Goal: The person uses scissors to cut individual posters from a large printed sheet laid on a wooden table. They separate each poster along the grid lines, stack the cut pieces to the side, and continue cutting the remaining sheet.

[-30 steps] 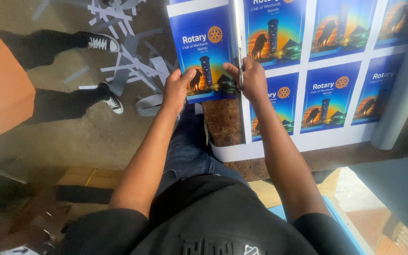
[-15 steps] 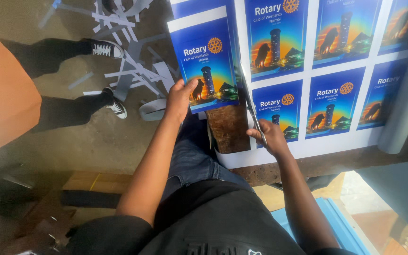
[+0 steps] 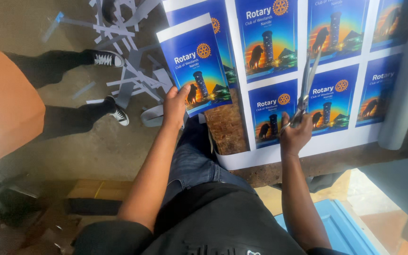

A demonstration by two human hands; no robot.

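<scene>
My left hand [image 3: 174, 107] grips the lower edge of a cut-out blue poster [image 3: 195, 71], held out over the floor to the left of the table. My right hand [image 3: 294, 136] holds a pair of metal scissors [image 3: 308, 87], blades pointing up over a large white printed sheet [image 3: 303, 61] that carries several of the same blue posters. The sheet lies on a worn wooden table [image 3: 226, 127], with its lower white margin near my right hand.
White and blue paper offcuts [image 3: 128, 61] litter the concrete floor at upper left. Another person's legs in black trousers and black-and-white sneakers [image 3: 114, 113] stand beside them. A rolled end of the sheet [image 3: 404, 89] rises at the right. A blue panel [image 3: 341, 231] lies below the table.
The cut poster has come away from the sheet and moved left with my left hand. My right hand slid right along the sheet's lower edge, and the scissors now point up between two posters.
</scene>
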